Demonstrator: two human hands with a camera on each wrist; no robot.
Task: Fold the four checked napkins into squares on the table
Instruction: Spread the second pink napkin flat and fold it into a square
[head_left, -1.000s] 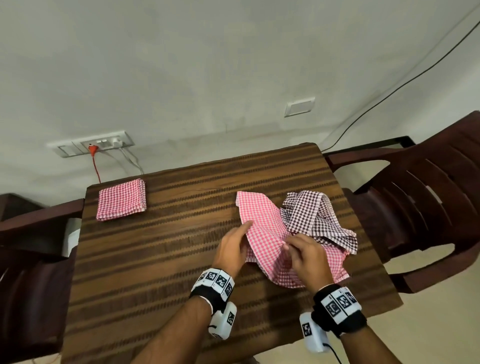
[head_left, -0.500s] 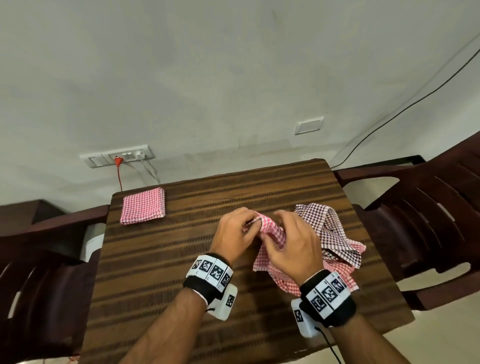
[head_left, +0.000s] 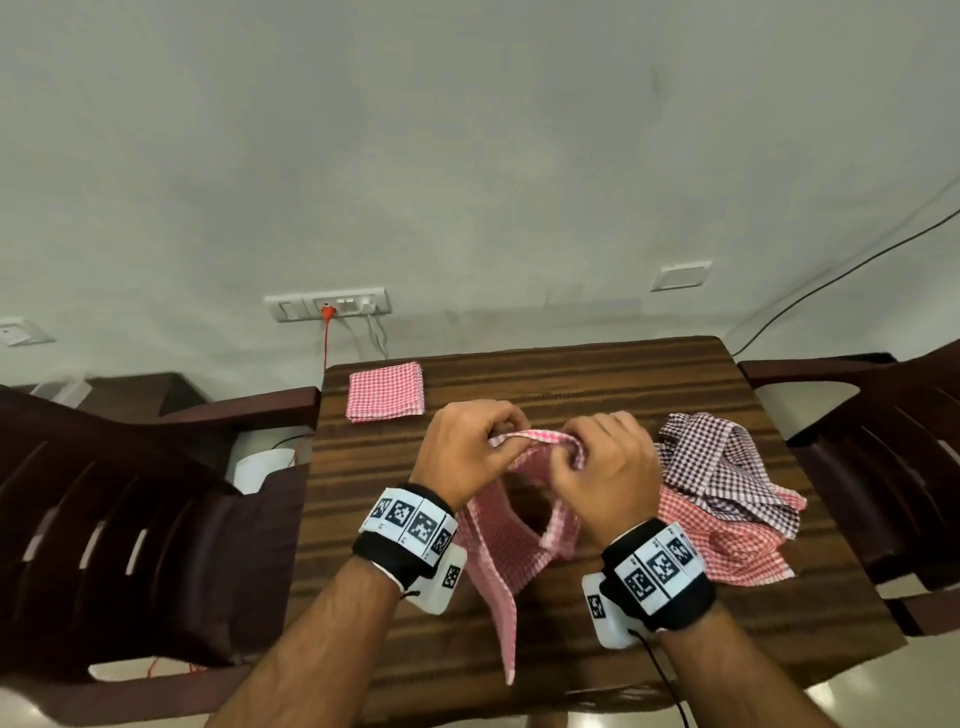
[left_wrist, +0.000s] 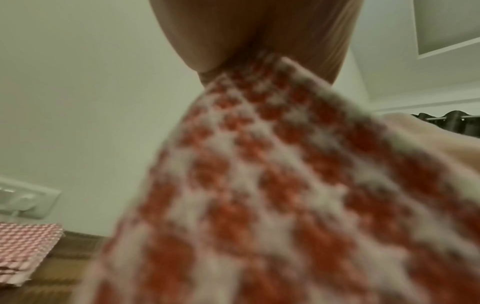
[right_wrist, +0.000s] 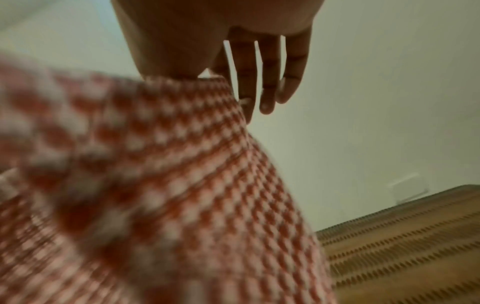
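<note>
Both hands hold a pink checked napkin (head_left: 498, 551) up over the middle of the wooden table (head_left: 597, 379). My left hand (head_left: 467, 452) pinches its top edge on the left, and my right hand (head_left: 602, 467) pinches the same edge close beside it. The cloth hangs down toward me in loose folds and fills the left wrist view (left_wrist: 272, 195) and the right wrist view (right_wrist: 155, 185). A folded pink checked square (head_left: 385, 391) lies at the far left corner. A brown checked napkin (head_left: 722, 467) lies crumpled on a red checked one (head_left: 727, 545) at the right.
Dark brown plastic chairs stand at the left (head_left: 130, 519) and the right (head_left: 883, 467) of the table. A switchboard with a red plug (head_left: 327, 306) and cables sits on the wall behind. The table's near edge is just under my wrists.
The pink napkin went from lying on the table to being lifted by its top edge. Both hands rose and moved to pinch it; the view tilted up.
</note>
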